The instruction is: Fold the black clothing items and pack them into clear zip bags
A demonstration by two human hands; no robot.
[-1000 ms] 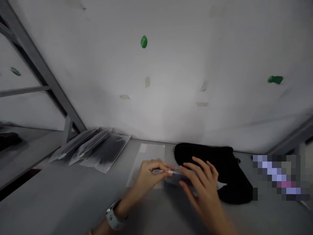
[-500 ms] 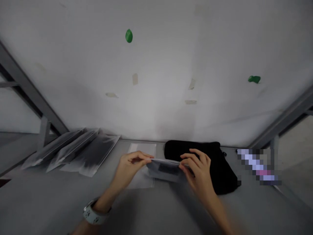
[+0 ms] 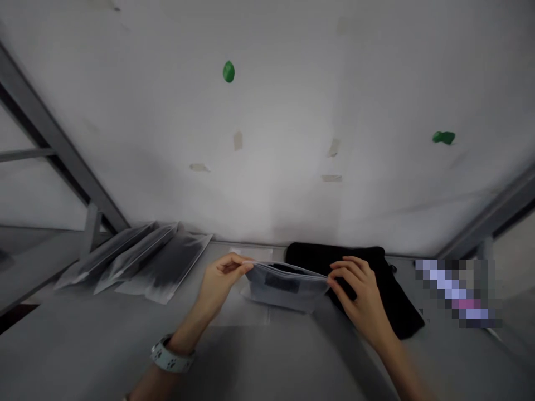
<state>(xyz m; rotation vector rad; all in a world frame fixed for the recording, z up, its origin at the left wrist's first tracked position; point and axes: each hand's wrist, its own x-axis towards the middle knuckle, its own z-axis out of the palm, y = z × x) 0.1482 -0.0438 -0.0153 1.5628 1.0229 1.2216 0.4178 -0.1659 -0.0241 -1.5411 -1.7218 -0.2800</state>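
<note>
A translucent plastic bag (image 3: 288,289) with a dark patch on its side hangs between my hands, its upper edge parted in a narrow gap. My left hand (image 3: 221,278) pinches the bag's left top corner between thumb and finger. At the right top corner my right hand (image 3: 355,287) pinches the rim, its other fingers raised. Beneath the bag lies a flat, clear-whitish sheet or bag (image 3: 234,314) on the grey table. Black folded fabric (image 3: 397,301) sits behind and beside my right hand.
Several clear bags with dark contents (image 3: 167,267) lie overlapped at the left. A pixelated item (image 3: 455,292) is at the right. A white wall (image 3: 284,111) with green pieces and tape rises behind the table (image 3: 271,362), between grey metal frame bars.
My right hand has moved to the right, away from my left hand. The bag's mouth has parted, and more of its front shows. The whole view has shifted slightly.
</note>
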